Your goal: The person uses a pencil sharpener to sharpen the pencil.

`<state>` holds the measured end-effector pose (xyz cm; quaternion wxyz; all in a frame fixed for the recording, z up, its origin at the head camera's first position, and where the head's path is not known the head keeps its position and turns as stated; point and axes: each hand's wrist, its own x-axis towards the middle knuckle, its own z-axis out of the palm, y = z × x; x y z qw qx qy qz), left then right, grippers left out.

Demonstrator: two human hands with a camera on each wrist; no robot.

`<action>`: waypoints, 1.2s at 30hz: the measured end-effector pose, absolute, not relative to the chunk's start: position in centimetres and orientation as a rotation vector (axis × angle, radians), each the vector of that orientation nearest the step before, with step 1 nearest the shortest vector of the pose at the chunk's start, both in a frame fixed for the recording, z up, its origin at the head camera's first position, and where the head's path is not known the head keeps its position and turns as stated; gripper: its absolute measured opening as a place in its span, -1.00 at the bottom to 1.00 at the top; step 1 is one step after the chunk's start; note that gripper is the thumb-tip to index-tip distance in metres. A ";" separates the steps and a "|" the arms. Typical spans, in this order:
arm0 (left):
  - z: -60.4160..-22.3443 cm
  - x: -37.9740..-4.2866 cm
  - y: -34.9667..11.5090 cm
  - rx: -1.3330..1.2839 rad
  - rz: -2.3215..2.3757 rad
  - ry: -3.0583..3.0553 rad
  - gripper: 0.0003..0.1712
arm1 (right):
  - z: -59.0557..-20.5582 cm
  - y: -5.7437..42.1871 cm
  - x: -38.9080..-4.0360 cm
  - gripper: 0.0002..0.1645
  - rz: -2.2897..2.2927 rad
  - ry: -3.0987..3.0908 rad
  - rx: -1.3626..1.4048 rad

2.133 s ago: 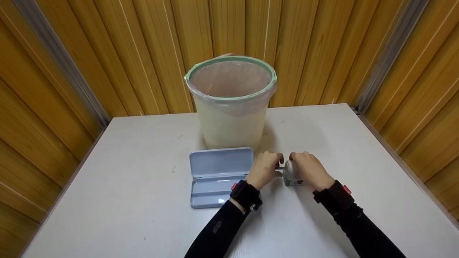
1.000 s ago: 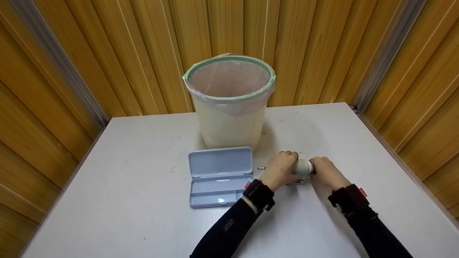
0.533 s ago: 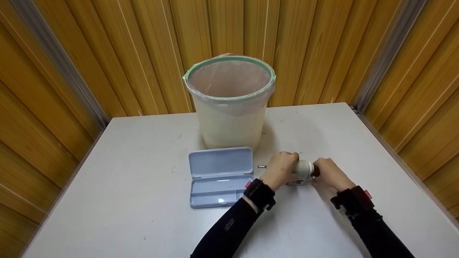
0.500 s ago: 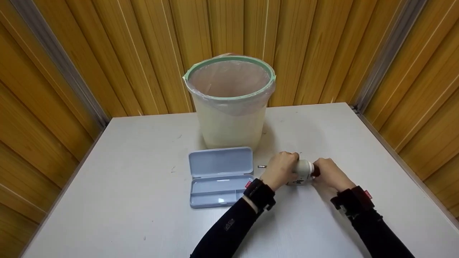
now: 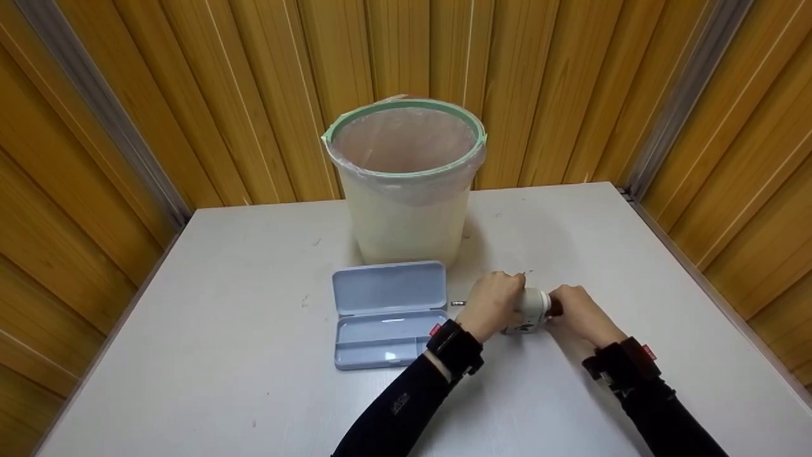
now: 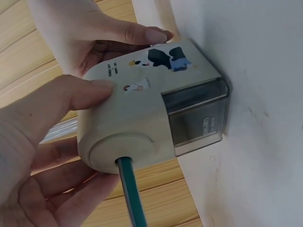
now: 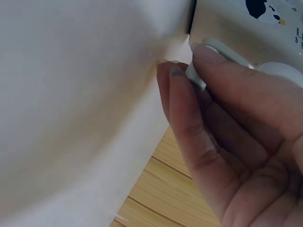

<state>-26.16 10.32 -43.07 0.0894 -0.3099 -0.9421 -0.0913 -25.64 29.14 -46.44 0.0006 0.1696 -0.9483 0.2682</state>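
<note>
A pale grey-green crank pencil sharpener (image 5: 534,306) with panda prints sits on the white table. My left hand (image 5: 491,306) grips its body, thumb on one side and fingers on the other in the left wrist view. A teal pencil (image 6: 132,191) sticks out of the round front hole; its metal end shows left of that hand in the head view. Behind the sharpener, my right hand (image 5: 585,316) pinches the small white crank knob (image 7: 196,78) between thumb and fingertips. A see-through shavings drawer (image 6: 196,120) fills the sharpener's lower part. The pencil's tip is hidden inside.
An open light-blue pencil case (image 5: 388,287) lies left of the hands, its lid folded back. Beyond it stands a cream bin (image 5: 409,219) with a green rim and a plastic liner. Wood-look panels (image 5: 254,95) enclose the table on three sides.
About two seconds ago the left hand was at the pencil and the right hand held the sharpener. The left hand now grips the sharpener; the right has moved to the crank, its position shifting slightly.
</note>
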 end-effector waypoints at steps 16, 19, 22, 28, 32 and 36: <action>-43.2 -25.7 9.8 -0.920 -0.206 -2.736 -0.54 | -46.3 28.8 -25.4 -0.87 0.884 -2.976 0.559; -43.2 -25.7 9.8 -0.920 -0.201 -2.738 -0.56 | -46.2 29.0 -25.2 -0.87 0.904 -2.996 0.579; -43.2 -25.6 9.8 -0.916 -0.192 -2.733 -0.56 | -45.9 29.3 -24.9 -0.87 0.962 -3.011 0.642; -43.1 -25.6 9.8 -0.912 -0.182 -2.749 -0.58 | -44.5 30.1 -24.0 -0.88 1.053 -3.033 0.745; -42.9 -25.6 10.0 -0.912 -0.201 -2.784 -0.59 | -43.7 30.3 -23.5 -0.88 1.055 -3.033 0.758; -43.0 -25.5 10.1 -0.926 -0.185 -2.765 -0.65 | -43.2 30.5 -23.0 -0.89 1.040 -3.020 0.783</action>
